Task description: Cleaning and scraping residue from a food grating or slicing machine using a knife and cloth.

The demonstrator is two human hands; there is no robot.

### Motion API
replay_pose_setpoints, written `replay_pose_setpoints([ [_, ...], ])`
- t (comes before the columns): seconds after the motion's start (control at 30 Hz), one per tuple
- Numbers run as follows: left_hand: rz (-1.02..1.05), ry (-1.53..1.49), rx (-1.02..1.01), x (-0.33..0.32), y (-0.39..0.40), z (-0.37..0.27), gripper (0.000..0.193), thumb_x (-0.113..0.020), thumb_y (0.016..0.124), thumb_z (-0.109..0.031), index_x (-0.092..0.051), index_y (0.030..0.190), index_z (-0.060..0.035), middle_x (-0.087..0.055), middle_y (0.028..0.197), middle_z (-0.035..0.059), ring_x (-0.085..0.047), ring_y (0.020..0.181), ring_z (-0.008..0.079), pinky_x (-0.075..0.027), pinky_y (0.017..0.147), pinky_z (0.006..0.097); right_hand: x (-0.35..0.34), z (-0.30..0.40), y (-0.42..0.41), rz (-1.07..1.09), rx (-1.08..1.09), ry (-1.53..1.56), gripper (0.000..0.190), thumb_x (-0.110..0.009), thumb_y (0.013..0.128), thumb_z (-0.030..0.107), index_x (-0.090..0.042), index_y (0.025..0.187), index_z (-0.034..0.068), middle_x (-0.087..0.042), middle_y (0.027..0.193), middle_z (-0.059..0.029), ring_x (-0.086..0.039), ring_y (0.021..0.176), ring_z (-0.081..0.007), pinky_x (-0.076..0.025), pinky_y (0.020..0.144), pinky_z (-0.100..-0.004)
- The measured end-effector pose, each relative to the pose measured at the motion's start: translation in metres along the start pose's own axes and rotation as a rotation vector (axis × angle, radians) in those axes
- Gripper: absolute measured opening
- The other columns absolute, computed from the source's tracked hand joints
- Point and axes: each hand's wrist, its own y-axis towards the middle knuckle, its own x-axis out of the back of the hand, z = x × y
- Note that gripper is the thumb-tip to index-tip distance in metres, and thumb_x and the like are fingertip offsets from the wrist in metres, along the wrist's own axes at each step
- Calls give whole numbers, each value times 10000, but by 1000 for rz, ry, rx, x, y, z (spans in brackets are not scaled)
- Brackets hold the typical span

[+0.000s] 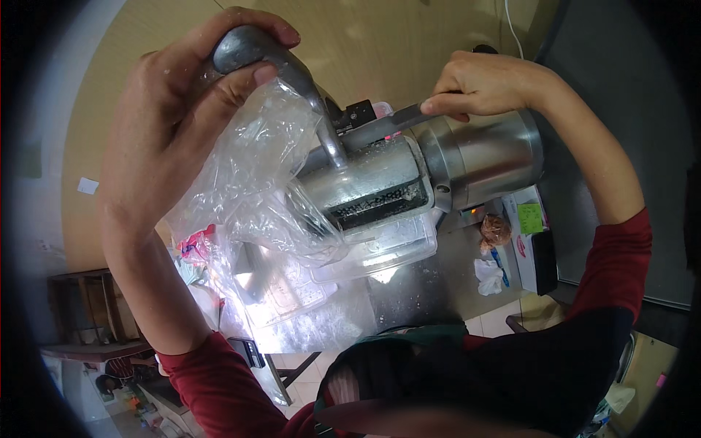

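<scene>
My left hand (159, 120) is wrapped around the curved metal lever handle (298, 68) of what looks like an electric grater (378, 167). A clear plastic bag (252, 164) hangs below that hand, over the machine's left end. My right hand (482, 85) grips the end of a grey, flat bar-like piece (378, 130) that runs behind the lever; whether it is a loose tool or part of the machine, I cannot tell. Pale crumbs cling around the grater's toothed drum (378, 205), seen through its opening. A clear plastic tub (405, 241) sits below that opening.
The cylindrical metal motor housing (493, 156) extends to the right. On the metal tabletop (416, 295), a bag of brown food (495, 230), a crumpled white tissue (488, 276) and a white box (520, 241) lie at right. A phone (249, 352) is at the near left edge. A person (118, 372) appears far left.
</scene>
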Motion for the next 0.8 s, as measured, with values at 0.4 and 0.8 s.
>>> replay_pose_setpoints([
  [0.4, -28, -58, -25, -4, -2, -2, 247, -562, 930, -160, -603, 1134, -26, -666, 1091, 90, -611, 1035, 144, -459, 880, 271, -7, 7, -4, 56, -76, -185, 572, -480, 913, 514, -638, 675, 19, -577, 569, -107, -578, 553, -270, -449, 535, -402],
  [0.8, -38, -40, -97, -3, -4, 5, 239, -554, 936, -183, -622, 1134, -68, -674, 1063, 60, -633, 988, 144, -496, 832, 270, 5, -5, -32, -68, -253, -212, 551, -547, 889, 465, -598, 537, 44, -467, 422, -37, -447, 402, -154, -363, 443, -336],
])
